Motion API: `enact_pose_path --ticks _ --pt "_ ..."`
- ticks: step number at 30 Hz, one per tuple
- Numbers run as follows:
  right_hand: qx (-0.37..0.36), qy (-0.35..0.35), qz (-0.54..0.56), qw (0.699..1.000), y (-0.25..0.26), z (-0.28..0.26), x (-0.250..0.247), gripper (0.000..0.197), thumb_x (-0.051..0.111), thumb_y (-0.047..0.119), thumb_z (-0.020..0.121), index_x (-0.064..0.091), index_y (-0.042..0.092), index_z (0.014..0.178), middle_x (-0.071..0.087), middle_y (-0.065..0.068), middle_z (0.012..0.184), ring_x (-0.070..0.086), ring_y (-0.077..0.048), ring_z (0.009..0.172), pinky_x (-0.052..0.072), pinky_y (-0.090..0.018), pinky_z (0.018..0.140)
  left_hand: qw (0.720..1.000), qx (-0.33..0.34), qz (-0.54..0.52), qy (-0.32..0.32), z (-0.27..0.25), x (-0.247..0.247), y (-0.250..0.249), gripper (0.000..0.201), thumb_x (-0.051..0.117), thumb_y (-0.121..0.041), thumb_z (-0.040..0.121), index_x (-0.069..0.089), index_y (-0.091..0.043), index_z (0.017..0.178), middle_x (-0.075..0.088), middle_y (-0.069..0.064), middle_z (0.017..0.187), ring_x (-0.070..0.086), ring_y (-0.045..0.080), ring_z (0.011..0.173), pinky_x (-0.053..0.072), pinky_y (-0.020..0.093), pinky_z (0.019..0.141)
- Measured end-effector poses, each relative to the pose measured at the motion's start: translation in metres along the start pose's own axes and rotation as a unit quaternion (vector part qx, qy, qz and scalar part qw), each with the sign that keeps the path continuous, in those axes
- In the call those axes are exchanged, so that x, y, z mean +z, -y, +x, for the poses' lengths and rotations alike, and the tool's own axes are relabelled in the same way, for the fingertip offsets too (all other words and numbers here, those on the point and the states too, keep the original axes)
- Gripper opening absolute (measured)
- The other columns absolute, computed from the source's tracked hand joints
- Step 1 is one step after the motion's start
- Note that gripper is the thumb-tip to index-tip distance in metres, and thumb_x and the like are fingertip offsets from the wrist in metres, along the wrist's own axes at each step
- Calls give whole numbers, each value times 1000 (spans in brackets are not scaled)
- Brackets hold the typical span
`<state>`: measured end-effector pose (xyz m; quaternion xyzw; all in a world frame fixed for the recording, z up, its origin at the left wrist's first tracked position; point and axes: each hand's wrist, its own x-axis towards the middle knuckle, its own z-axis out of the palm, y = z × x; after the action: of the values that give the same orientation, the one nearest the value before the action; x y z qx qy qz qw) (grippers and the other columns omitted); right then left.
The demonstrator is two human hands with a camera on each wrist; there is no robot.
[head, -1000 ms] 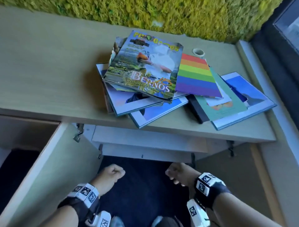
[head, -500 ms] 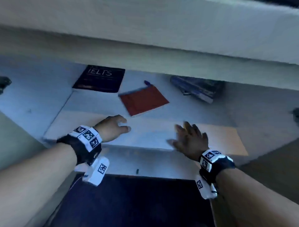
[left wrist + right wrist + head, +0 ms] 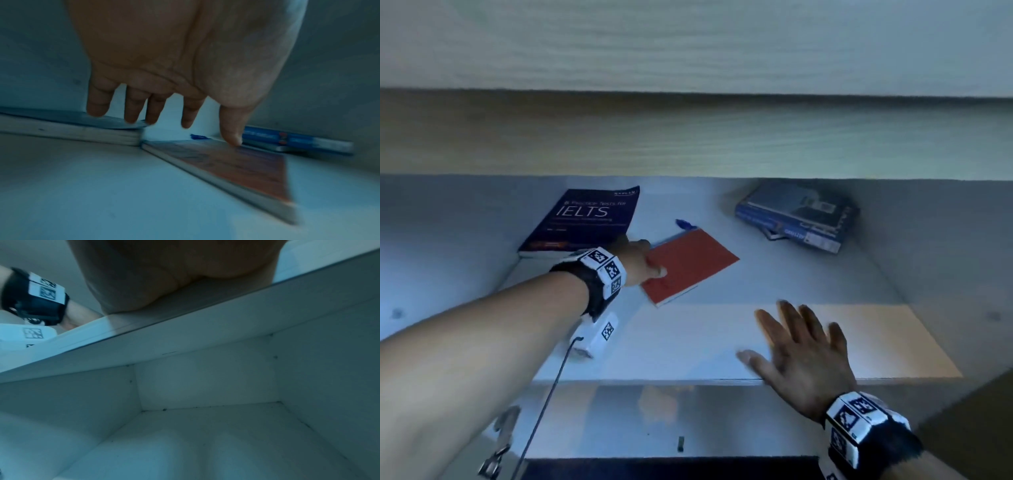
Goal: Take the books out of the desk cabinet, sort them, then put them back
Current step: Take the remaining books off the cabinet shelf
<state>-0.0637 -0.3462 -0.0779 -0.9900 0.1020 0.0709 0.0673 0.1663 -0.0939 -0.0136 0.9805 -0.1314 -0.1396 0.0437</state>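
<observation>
Inside the desk cabinet, a thin red book [image 3: 690, 265] [image 3: 242, 165] lies flat on the white shelf [image 3: 688, 342]. A dark IELTS book [image 3: 585, 219] [image 3: 68, 129] lies to its left, and a blue stack of books [image 3: 801, 216] [image 3: 296, 141] sits at the back right. My left hand [image 3: 643, 260] [image 3: 164, 116] reaches over the red book's left corner with fingers straight, thumb tip touching the cover. My right hand [image 3: 798, 349] rests flat on the shelf's front edge, fingers spread, holding nothing.
A blue pen [image 3: 685, 224] [image 3: 198, 137] lies just behind the red book. The desk's underside [image 3: 688, 137] hangs low over the shelf. An empty lower compartment [image 3: 205, 418] shows under the shelf. A door hinge [image 3: 498, 442] sits at the lower left.
My view dropped from the desktop pile to the cabinet inside. My left hand moved forward from the shelf's front to the red book. My right hand stayed spread at the shelf edge.
</observation>
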Motion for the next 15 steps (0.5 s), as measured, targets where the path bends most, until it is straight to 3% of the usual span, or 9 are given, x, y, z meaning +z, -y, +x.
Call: enact_pose_path --ticks 2,3,4,7,8,11,15 --pt "-1 -4 3 1000 0 2 0 96 0 96 75 -6 46 157 -12 9 171 -11 -23 158 -2 -60 123 999 -47 2 -13 12 0 9 95 52 -83 79 19 -42 158 6 14 169 17 42 153 29 53 120" --pt "-3 -6 3 1000 1 4 1 96 1 97 75 -5 46 157 -12 8 171 -10 -23 158 -2 -60 123 998 -64 7 -9 16 4 15 95 51 -82 81 12 -45 159 -3 16 169 7 45 154 23 57 122" --pt "-7 -8 3 1000 2 5 2 96 1 96 76 -4 47 157 -11 8 171 -10 -23 158 -2 -60 123 997 -75 18 -3 18 8 20 95 48 -85 80 12 -46 158 -3 18 169 6 47 154 21 60 122" --pt "-7 -3 7 1000 0 8 4 94 5 96 77 -2 46 157 -11 8 171 -11 -24 158 -4 -61 123 997 -58 50 9 17 14 22 97 35 -98 64 36 -47 147 29 19 160 27 47 146 30 56 117" --pt "-5 1 5 1000 -1 8 4 94 5 95 77 -2 46 157 -11 8 171 -11 -24 158 -4 -61 123 997 -55 60 17 10 15 18 95 35 -97 66 38 -46 146 33 18 157 30 45 144 31 54 116" --pt "-2 3 6 1000 -6 8 5 93 5 95 78 -1 47 157 -10 8 171 -11 -24 157 -5 -61 122 994 -42 96 26 -20 23 5 78 39 -83 86 21 -51 154 25 14 161 24 44 146 29 51 117" --pt "-4 13 12 1000 -4 9 3 93 11 95 78 -1 47 158 -11 9 171 -13 -23 157 -7 -60 122 992 -16 117 34 -71 37 -1 74 31 -84 87 15 -56 153 27 9 159 24 40 144 33 55 112"
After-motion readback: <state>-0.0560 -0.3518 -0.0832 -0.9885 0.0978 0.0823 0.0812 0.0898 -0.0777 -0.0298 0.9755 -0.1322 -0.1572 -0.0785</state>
